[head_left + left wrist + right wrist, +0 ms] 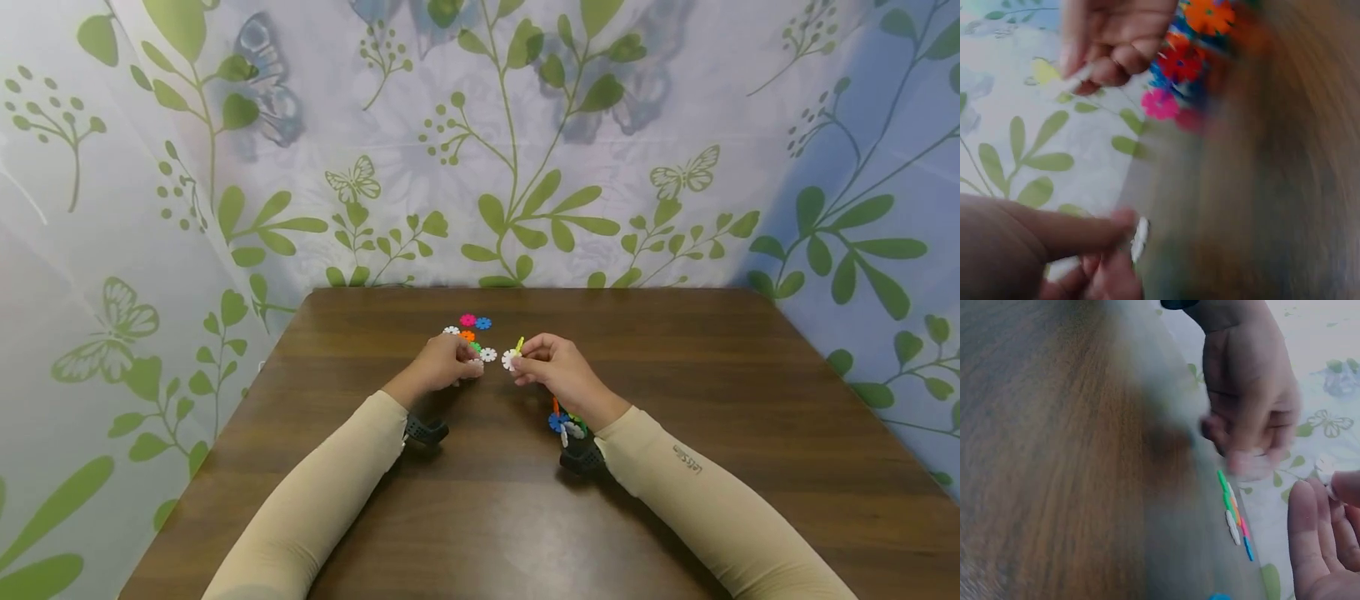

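My right hand (564, 373) pinches a white flower-shaped disc (509, 360) with a yellow-green disc (521, 343) joined to it edge-on. To its left, my left hand (442, 364) pinches another white flower disc (1140, 240), seen nearly edge-on at the fingertips in the left wrist view. The hands are apart, both low over the table. Beyond the left hand lie loose flower discs: pink (468, 320), blue (483, 323), orange (467, 336) and white (488, 355). My left fingers partly cover a green one (476, 346).
A joined cluster of coloured flower discs (557, 422) sits beneath my right wrist, partly hidden. The brown wooden table (480, 517) ends at a patterned cloth backdrop (480, 208). Dark wrist straps (427, 431) hang under both forearms.
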A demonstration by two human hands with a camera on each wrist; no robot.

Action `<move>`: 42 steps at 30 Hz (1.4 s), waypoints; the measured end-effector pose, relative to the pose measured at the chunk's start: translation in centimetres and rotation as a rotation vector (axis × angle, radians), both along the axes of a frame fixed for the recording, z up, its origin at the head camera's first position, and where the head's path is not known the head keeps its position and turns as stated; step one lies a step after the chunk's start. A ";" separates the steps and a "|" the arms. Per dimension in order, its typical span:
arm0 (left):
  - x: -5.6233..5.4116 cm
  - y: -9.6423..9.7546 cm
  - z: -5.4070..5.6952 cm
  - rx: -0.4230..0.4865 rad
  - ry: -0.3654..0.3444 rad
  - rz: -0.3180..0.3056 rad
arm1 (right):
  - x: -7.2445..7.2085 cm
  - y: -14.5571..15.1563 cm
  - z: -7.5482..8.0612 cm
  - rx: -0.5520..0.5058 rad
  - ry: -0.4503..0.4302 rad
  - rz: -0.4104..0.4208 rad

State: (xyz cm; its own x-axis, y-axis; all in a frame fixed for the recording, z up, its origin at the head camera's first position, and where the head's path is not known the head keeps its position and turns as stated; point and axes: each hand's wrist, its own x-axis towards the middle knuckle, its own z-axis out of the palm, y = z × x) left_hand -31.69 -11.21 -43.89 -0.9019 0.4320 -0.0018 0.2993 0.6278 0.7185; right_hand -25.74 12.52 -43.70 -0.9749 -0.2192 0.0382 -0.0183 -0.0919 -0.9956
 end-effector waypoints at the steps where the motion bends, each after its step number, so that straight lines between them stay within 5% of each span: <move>1: 0.1 0.0 0.2 0.071 -0.006 -0.027 | 0.0 0.0 0.0 -0.016 0.000 -0.016; 4: 0.8 0.7 0.9 0.260 0.030 -0.071 | -0.1 -0.1 -0.1 -0.065 0.005 -0.078; 7: 1.7 1.5 1.6 0.317 0.135 -0.112 | -0.1 -0.1 0.0 -0.116 0.018 -0.133; 13: 2.5 2.2 1.9 0.298 0.376 -0.092 | -0.1 0.0 0.4 -0.174 0.024 -0.155; 18: 2.5 2.2 1.7 0.307 0.465 -0.082 | 0.1 -0.2 0.8 -0.188 0.036 -0.149; 30: 3.7 2.8 2.0 0.052 0.868 -0.225 | 1.3 -1.0 1.2 -0.018 0.115 -0.205; 35: 3.5 2.6 1.6 0.080 0.881 -0.247 | 0.9 -0.7 0.7 -0.078 0.059 -0.127; 42: 2.4 1.9 1.8 0.246 0.723 -0.255 | 0.0 0.8 0.7 -0.022 0.071 -0.005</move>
